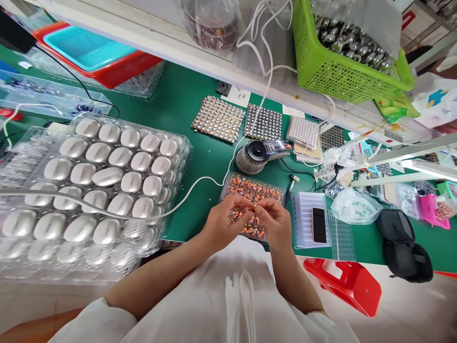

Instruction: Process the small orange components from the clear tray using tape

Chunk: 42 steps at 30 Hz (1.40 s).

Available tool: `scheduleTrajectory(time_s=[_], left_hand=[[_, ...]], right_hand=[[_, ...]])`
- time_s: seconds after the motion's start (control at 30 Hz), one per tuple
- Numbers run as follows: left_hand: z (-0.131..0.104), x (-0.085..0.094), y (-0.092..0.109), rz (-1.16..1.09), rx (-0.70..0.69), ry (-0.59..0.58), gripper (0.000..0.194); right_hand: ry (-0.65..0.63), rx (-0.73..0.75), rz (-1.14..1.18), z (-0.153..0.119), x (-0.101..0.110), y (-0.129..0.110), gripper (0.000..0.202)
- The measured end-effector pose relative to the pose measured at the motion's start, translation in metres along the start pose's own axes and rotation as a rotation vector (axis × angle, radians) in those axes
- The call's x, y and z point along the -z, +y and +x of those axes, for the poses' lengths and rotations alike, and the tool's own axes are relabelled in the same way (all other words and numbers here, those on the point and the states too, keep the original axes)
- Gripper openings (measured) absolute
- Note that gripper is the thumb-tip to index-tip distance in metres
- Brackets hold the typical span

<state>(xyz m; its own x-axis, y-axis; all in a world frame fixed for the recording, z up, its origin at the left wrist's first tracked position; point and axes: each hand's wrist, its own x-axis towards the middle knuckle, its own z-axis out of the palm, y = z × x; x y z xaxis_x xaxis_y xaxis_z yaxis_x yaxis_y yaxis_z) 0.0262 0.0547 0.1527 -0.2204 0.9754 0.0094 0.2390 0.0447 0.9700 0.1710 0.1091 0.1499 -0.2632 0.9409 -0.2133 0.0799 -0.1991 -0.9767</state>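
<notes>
Both my hands meet over a clear tray filled with rows of small orange parts with dark and yellow bits. My left hand pinches thumb and forefinger together from the left. From the right, my right hand pinches at the same spot. Whatever sits between the fingertips is too small to name, perhaps orange in colour. Just behind the tray stands a round grey tape dispenser with a clear arm. A small black-handled tool lies at the tray's right.
Stacked clear trays of silvery oval cases fill the left, with a white cable running across. Boards of small round parts lie behind. A phone rests on plastic trays at right. A green basket stands on the shelf above.
</notes>
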Motion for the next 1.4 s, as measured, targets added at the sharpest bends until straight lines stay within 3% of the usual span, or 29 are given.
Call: scheduleTrajectory(time_s=[0.17,0.33,0.5,0.73,0.83,1.13,1.4], left_hand=[[-0.003,-0.001,-0.005,0.158,-0.438,0.149,0.011],[-0.002,-0.005,-0.009,0.22,-0.52,0.202,0.022],[0.0,-0.007,-0.006,0.159,-0.46,0.237,0.019],[0.003,-0.004,-0.003,-0.259,0.037,0.087,0.005],[0.006,0.001,-0.004,-0.375,0.155,0.008,0.007],[0.005,0.007,-0.003,-0.324,0.116,-0.062,0.01],[0.0,-0.001,-0.006,-0.223,0.064,-0.003,0.011]], right_hand=[[0.056,-0.022,0.1,0.0,-0.002,0.006,0.011],[0.069,-0.053,0.127,-0.002,-0.006,0.006,0.013],[0.083,-0.044,0.182,-0.005,-0.012,0.004,0.012],[0.103,0.067,0.148,-0.005,-0.016,0.008,0.008],[0.058,0.145,0.064,-0.005,-0.012,0.006,0.004],[-0.048,0.183,-0.04,-0.006,-0.005,0.002,0.01],[-0.007,0.121,-0.056,-0.01,-0.01,0.001,0.007]])
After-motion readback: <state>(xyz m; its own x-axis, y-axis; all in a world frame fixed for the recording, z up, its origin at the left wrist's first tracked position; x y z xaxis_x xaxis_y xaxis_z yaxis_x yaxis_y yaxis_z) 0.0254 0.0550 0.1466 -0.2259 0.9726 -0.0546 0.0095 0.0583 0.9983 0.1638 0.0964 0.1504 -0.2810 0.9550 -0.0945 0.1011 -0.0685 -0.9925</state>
